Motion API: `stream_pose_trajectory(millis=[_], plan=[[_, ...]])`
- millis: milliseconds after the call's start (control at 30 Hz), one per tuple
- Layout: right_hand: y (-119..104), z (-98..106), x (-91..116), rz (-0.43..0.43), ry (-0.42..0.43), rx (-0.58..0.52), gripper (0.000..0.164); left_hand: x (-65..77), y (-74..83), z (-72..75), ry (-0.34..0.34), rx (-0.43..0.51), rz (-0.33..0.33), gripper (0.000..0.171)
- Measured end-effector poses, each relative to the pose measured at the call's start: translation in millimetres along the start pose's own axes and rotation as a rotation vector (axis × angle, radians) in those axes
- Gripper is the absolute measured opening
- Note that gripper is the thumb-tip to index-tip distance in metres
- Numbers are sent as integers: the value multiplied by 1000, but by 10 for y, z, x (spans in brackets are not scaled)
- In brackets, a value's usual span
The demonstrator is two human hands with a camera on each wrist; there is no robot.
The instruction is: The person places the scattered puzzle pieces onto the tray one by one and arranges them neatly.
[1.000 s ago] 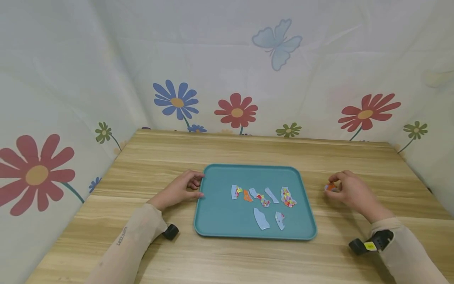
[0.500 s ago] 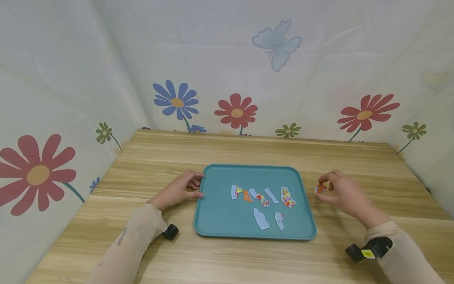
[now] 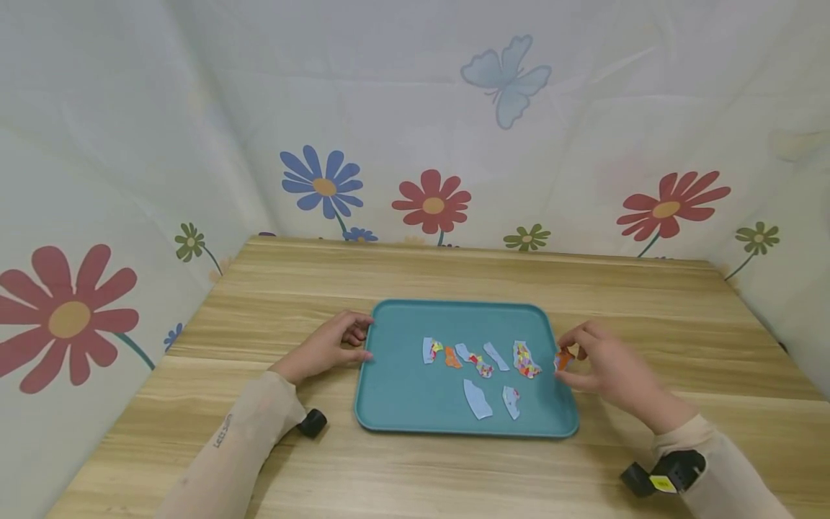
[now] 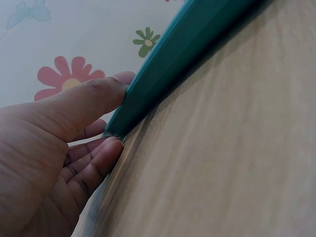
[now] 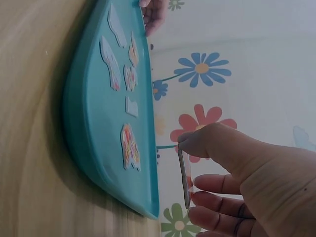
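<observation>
My left hand (image 3: 331, 346) rests against the left rim of a teal tray (image 3: 402, 404), thumb and fingertips touching its edge. In the left wrist view the thumb (image 4: 94, 101) lies on the outer wall of the tray (image 4: 163, 59), with the other fingers lower down. My right hand (image 3: 609, 371) pinches a thin, irregular puzzle piece (image 3: 565, 358), orange and pale blue, above the tray's right rim. In the right wrist view that puzzle piece (image 5: 184, 177) stands edge-on between thumb and fingers, its face mostly hidden.
Several flat puzzle pieces lie on the tray, among them a multicoloured piece (image 3: 525, 360) at the right, a small orange piece (image 3: 452, 357) and a pale blue piece (image 3: 478, 400) nearer the front. A wooden table (image 3: 454, 476) bears the tray; a flower-printed curtain (image 3: 389, 94) hangs behind.
My right hand has carried the orange and pale blue puzzle piece left, from beside the tray to over its right rim. The left hand and tray stay in place.
</observation>
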State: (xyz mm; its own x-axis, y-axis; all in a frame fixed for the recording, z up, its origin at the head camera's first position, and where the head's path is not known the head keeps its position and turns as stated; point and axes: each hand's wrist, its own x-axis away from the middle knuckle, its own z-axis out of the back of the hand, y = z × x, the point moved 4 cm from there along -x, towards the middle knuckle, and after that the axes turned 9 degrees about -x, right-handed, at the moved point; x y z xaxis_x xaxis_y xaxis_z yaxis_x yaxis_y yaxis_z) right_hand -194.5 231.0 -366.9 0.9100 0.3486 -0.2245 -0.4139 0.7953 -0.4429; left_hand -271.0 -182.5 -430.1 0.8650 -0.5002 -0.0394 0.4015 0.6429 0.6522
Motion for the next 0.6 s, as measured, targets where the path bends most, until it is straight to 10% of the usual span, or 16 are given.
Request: stream_pose_trajectory(millis=[600], plan=[[-182, -244, 65, 74, -57, 33, 34, -4, -3, 0, -3, -3, -7, 67]])
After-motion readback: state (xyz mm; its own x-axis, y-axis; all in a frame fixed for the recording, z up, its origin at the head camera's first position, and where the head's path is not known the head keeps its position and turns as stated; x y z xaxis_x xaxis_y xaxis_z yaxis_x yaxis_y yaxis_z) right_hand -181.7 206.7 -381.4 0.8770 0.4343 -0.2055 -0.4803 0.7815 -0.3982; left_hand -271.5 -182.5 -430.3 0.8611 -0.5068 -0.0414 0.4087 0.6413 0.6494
